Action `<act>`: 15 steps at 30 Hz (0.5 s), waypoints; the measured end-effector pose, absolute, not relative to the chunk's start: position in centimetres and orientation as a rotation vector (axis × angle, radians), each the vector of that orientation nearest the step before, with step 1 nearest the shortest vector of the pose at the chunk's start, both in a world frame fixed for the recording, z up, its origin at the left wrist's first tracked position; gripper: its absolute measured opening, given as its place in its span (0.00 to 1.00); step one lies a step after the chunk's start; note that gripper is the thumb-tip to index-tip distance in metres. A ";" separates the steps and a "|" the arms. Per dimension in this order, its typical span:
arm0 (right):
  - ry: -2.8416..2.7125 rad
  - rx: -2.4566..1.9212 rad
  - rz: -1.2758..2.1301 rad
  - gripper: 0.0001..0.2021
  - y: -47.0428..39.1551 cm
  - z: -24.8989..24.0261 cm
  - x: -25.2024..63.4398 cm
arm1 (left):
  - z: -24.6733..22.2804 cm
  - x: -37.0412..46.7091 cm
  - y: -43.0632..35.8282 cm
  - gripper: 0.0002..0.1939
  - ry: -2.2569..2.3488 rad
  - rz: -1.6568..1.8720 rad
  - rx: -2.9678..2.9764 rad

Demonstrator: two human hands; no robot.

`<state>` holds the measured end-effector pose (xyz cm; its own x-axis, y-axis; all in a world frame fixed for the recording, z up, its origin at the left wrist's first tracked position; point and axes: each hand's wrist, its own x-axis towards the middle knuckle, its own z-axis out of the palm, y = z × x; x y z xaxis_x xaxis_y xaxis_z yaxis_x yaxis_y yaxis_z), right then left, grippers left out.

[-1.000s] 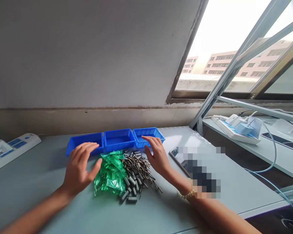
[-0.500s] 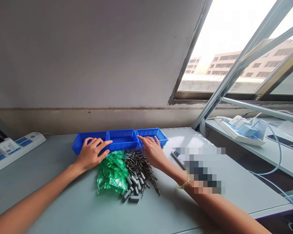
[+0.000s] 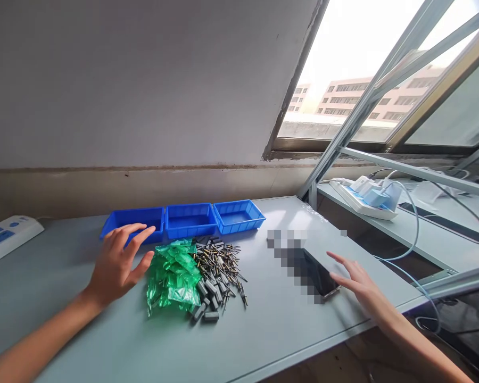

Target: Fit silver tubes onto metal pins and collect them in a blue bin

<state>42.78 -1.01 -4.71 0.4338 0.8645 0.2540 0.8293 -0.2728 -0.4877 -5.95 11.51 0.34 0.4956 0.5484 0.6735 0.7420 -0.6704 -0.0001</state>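
Observation:
My left hand hovers in front of the left blue bin, fingers spread, with nothing in it. It hides part of that bin. Just right of it lies a heap of green plastic packets. Thin pin-like metal pieces and small grey blocks adjoin the heap. The middle bin and right bin show bare floors. My right hand, fingers extended, is beside a dark phone-like slab, partly pixelated. Whether the fingertips touch it I cannot tell.
A white power strip lies at the table's left. On the right, a metal frame rises before the window. Behind it, another power strip with plugs and pale cables rests on a second surface. The grey table's edge runs along the lower right.
My right hand has left the right bin and moved right and nearer, to the phone-like slab. My left hand has drawn back from the left bin. The view has shifted to the right.

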 end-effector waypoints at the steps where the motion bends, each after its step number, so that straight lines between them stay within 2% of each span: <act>1: -1.393 -2.160 0.105 0.30 -1.5 -5.5 43.4 | 0.1 -6.1 11.4 0.19 -1.084 -0.986 -2.438; 10: -1.363 -2.220 0.371 0.33 -1.7 -7.2 45.1 | -1.2 -6.5 12.2 0.17 -1.099 -1.169 -2.370; 15: -1.350 -2.244 0.282 0.33 -1.6 -7.6 44.9 | -1.3 -6.4 12.2 0.17 -1.089 -1.168 -2.373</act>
